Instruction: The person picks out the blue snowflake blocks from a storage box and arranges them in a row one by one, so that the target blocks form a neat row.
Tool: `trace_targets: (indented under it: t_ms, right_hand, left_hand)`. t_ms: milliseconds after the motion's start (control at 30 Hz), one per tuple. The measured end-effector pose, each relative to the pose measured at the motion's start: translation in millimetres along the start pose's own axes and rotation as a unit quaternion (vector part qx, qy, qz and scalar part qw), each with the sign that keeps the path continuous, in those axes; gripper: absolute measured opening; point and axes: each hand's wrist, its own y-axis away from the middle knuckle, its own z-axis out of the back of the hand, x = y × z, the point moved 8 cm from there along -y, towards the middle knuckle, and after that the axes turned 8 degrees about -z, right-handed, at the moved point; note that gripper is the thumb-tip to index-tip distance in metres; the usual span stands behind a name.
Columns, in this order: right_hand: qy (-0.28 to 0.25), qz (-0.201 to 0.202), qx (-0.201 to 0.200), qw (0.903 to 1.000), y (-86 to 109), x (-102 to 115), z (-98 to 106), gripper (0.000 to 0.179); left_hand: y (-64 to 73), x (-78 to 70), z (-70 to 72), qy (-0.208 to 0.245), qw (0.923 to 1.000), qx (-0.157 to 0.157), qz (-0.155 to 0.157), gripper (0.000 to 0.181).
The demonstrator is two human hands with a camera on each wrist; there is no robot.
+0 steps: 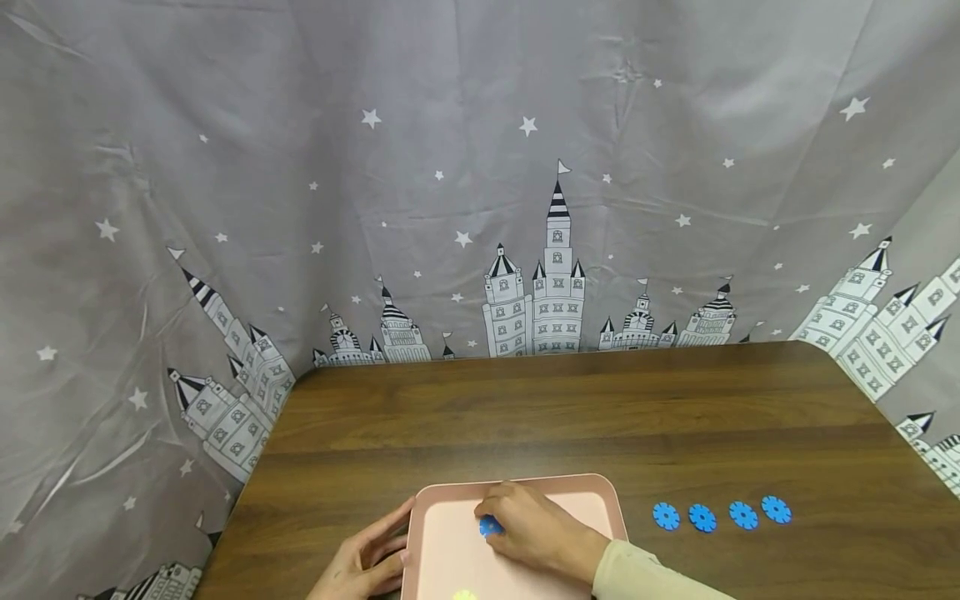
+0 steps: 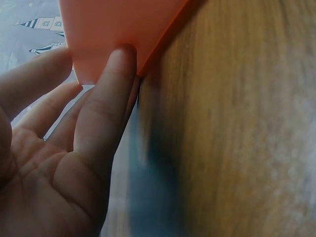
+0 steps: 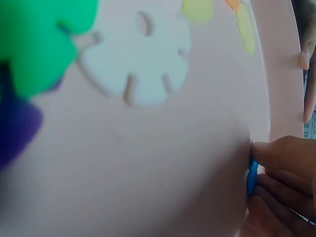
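In the head view my right hand (image 1: 534, 531) reaches into the pink tray (image 1: 444, 542) and pinches a blue notched disc (image 1: 490, 526) near the far side. The right wrist view has this blue disc (image 3: 252, 176) nearly edge-on between thumb and fingers, close to the tray floor. My left hand (image 1: 366, 557) is at the tray's left side. Its extended fingers (image 2: 101, 106) touch the outer wall of the tray (image 2: 116, 27) in the left wrist view, and none reach inside.
Several blue notched discs (image 1: 702, 518) lie in a row on the wooden table (image 1: 525, 417), right of the tray. Inside the tray are a white disc (image 3: 143, 69), a green piece (image 3: 47, 44), a purple piece (image 3: 17, 126) and yellow ones (image 3: 198, 9). A grey printed curtain (image 1: 420, 225) hangs behind.
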Motion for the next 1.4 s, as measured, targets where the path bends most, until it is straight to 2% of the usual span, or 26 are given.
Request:
trace_targets:
  t_ms: [133,400,667,833,1033,1300,1400]
  right_hand:
    - [0.008,0.011,-0.010,0.9999,0.0,2,-2,0.018]
    - [0.021,0.026,-0.024,0.9992,2.2,5,-3,0.022]
    - [0.008,0.025,-0.026,0.9993,3.3,4,1,0.023]
    - [-0.009,0.020,-0.024,0.9995,3.3,2,5,0.027]
    - [-0.040,0.029,-0.049,0.9976,8.9,-1,18,0.029]
    - [-0.037,0.002,-0.055,0.9978,23.1,-13,41,0.033]
    - [-0.041,-0.008,-0.065,0.9970,31.0,-18,51,0.035]
  left_hand:
    - [-0.9,-2.3,-1.8,0.009,0.9997,0.010,-0.018,0.064]
    - [-1.1,-2.7,-2.2,0.006,0.9999,0.008,-0.012,0.064]
    - [0.4,0.9,1.0,-0.023,0.9995,-0.011,0.016,0.066]
    - [-0.1,-2.1,-0.6,-0.024,0.9997,-0.005,0.004,0.065]
    - [-1.1,-0.5,-0.7,-0.026,0.9994,-0.012,0.016,0.064]
    - [-0.3,0.4,1.8,-0.037,0.9986,-0.027,0.025,0.067]
    - [-0.3,-0.2,1.5,-0.039,0.9988,-0.021,0.018,0.066]
